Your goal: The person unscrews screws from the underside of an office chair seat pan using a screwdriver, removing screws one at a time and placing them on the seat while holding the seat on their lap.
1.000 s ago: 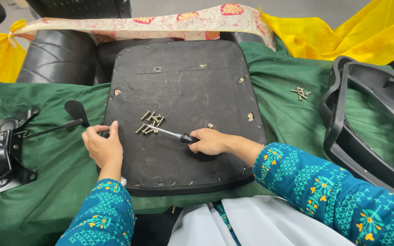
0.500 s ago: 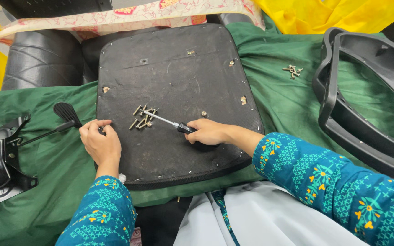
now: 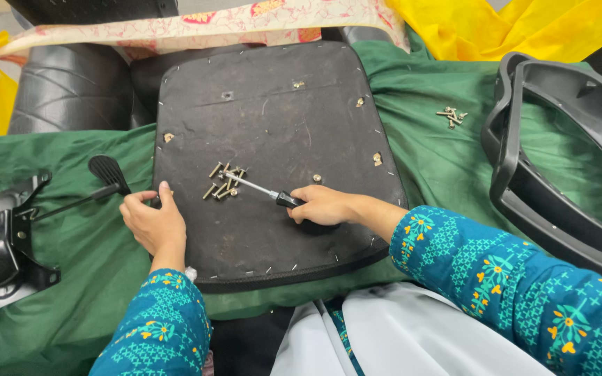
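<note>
While the right hand [image 3: 322, 207] is wrapped closed around the black handle of a slim screwdriver with a silver shaft [image 3: 263, 191], the tool lies low across the dark, flat, upturned underside of a chair seat panel [image 3: 273, 118], its tip pointing toward ten o'clock into a small heap of brass-coloured screws [image 3: 223, 182] near the middle of the panel. At about eight o'clock from that heap, the left hand [image 3: 151, 221] rests on the panel's left edge with its fingers curled down on the rim; I cannot tell whether it pinches anything. Several metal inserts sit in the panel's surface, and staples run along its border. Under the panel lies a rumpled dark green cloth [image 3: 440, 160], and on it, at two o'clock from the screwdriver and well apart, is a second small cluster of screws [image 3: 451, 116]. At three o'clock stands a black moulded plastic chair frame [image 3: 524, 181], open in the middle so that the green cloth shows through. At nine o'clock a black metal chair mechanism with a paddle-ended lever [image 3: 8, 237] lies on the cloth, the paddle just beside the left hand. At twelve o'clock are a black padded cushion [image 3: 71, 87], a patterned cream and red cloth [image 3: 245, 19] and a yellow fabric [image 3: 524, 24].
</note>
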